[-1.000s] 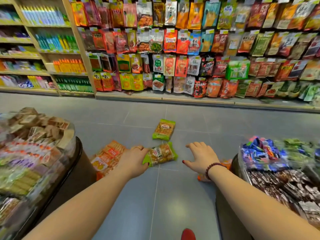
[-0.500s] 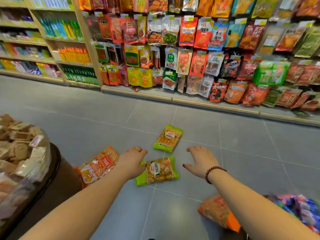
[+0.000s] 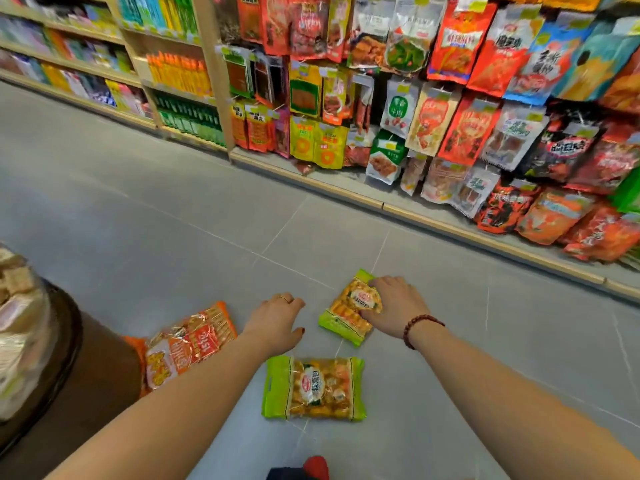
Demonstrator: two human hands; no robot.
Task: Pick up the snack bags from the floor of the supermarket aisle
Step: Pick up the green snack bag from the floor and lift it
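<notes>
Far green bag (image 3: 348, 310): flat on the grey floor (image 3: 173, 220), under the right hand; its long axis runs away from the person, the far end tipped slightly right.
Right hand (image 3: 396, 304): fingers curled over the bag's far right corner and thumb laid across its face. It grips the bag, which does not look lifted yet.
Left hand (image 3: 277, 323): hovers low over bare floor with fingers loosely bent, holding nothing.
Near green bag (image 3: 313, 388): lies between the two forearms, nearer the person than either hand, with its long axis crosswise, left to right. Its left end sits just behind the left hand.
Orange bag (image 3: 188, 344): left of the left forearm, slanting from near-left to far-right, its near end against the brown display stand (image 3: 86, 375).
Nearer hand: the left — both unheld bags lie on its side, one just behind it, one just beside the wrist.
Likely next: the right lifts its bag, and the left would have to draw back or swing left to take another.
</notes>
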